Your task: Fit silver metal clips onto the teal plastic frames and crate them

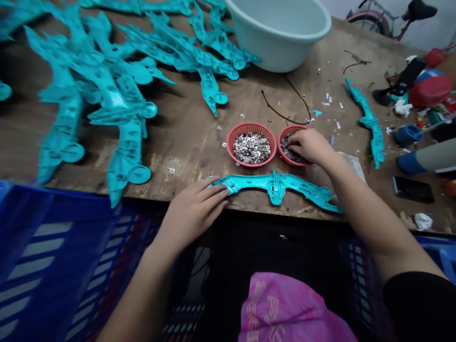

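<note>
Pinning a long turquoise moulded plastic part [276,186] flat near the front edge of the scarred wooden surface [185,156], the left grip [192,213] lies spread over the part's left end, whose long axis runs left to right. The right grip [309,146] reaches just beyond it, fingers pressed together over small silver metal pieces [290,154] in a round red plastic basket [292,127], though any pinch is hidden. A second red basket [251,124] sits touching-close beside it, keeping both within reach.

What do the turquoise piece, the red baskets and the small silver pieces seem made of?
The turquoise piece looks like moulded plastic: smooth sheen, cast ribs. The red baskets seem plastic too, with uniform colour and mesh. The small silver pieces look metallic from bright glints, perhaps plated.
</note>
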Demonstrator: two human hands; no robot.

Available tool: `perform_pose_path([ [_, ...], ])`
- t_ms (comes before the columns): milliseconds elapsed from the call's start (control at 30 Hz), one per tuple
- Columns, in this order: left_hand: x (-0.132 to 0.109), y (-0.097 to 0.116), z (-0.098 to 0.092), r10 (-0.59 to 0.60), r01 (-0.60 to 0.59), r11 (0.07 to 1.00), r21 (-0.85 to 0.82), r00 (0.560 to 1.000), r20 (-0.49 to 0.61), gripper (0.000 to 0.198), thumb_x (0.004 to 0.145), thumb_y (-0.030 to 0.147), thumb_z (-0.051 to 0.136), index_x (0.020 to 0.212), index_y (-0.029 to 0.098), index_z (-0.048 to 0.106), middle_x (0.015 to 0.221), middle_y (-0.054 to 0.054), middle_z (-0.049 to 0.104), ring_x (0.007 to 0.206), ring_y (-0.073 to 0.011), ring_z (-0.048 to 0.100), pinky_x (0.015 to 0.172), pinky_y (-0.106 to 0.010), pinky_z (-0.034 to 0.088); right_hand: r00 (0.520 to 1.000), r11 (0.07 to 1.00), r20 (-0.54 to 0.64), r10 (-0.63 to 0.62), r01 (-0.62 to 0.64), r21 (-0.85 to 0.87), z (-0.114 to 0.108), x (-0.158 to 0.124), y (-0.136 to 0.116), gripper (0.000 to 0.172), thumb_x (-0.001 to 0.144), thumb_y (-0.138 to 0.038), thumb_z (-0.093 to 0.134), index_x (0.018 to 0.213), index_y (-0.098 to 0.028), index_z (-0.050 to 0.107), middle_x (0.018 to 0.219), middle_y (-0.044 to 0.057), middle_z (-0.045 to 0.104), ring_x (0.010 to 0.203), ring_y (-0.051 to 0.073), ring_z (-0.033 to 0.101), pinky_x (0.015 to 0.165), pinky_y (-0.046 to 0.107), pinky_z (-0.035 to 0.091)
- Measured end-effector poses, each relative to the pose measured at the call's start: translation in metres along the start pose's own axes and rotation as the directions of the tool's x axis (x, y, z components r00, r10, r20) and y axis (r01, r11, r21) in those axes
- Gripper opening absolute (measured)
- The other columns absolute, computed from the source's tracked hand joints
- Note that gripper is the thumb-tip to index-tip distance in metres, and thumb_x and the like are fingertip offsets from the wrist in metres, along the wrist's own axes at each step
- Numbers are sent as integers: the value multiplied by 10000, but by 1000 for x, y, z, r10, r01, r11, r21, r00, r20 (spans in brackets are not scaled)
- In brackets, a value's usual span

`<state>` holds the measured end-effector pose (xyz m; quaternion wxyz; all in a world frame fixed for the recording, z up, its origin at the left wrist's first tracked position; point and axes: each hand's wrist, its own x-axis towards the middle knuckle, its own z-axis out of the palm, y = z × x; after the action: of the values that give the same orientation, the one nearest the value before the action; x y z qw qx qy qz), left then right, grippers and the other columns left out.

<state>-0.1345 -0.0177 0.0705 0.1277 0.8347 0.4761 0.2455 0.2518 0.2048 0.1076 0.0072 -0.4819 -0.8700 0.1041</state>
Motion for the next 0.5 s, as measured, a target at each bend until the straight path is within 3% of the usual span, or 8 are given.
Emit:
perform_pose_path([
  [133, 13, 11, -13, 37, -43, 997, -65, 995, -90, 381, 1023, 288, 768, 1386, 400, 796, 1408, -34, 817, 1453, -382, 703, 1216, -668, 592, 999, 999, -8, 46, -46, -20, 0, -10, -10, 173, 1007, -213, 722, 1060, -172, 881, 1083, 117, 835, 1036, 298, 735, 969, 429, 571],
  [267, 76, 32, -21, 88, -102, 991, -89, 984, -155, 318, 1071, 256, 663, 1341, 337, 810, 1343, -48, 825, 1333, -335, 745, 1153, -582, 628, 984, 995, -148, 97, -97, 7, -11, -23, -19, 151, 1008, -222, 703, 1038, -167, 840, 1138, 157, 809, 1112, 339, 726, 1024, 480, 578],
  [400, 158, 22, -6, 54, -55, 997, 51, 998, 18, 322, 1083, 230, 557, 1232, 218, 843, 1202, -133, 823, 1244, -339, 745, 1068, -498, 627, 882, 956, -384, 272, -201, 215, -25, -49, -31, 151, 1011, -219, 685, 1103, -210, 803, 1039, 106, 829, 963, 290, 766, 943, 444, 615],
  [500, 197, -3, 26, -1, -18, 991, 131, 990, 143, 287, 1053, 289, 599, 1115, 202, 866, 1070, -158, 806, 1182, -377, 751, 1014, -501, 610, 838, 906, -421, 346, -181, 383, -26, -81, -45, 108, 994, -255, 734, 1080, -237, 796, 983, 64, 825, 863, 243, 773, 846, 397, 631],
])
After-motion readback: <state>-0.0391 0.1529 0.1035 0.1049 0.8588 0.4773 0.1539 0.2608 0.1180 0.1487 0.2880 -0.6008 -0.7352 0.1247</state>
